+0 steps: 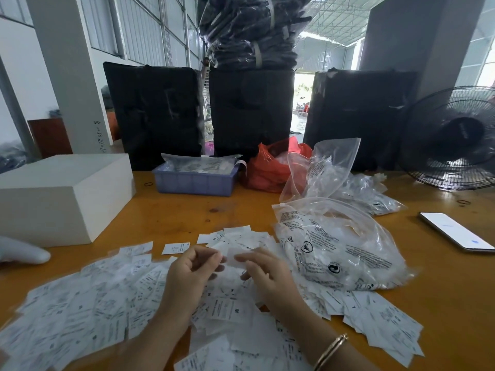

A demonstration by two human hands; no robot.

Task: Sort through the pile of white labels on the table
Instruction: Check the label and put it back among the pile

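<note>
Both hands, left hand (195,266) and right hand (263,271), are pinching one label (232,257) above the pile of white labels (107,303), beside the clear bag (337,250). Sorting is underway; next, I judge, comes reading it and placing it.

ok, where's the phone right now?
In the head view the phone lies flat on the table at the far right, screen lit, just right of the clear plastic bags and in front of the black fan.
</note>
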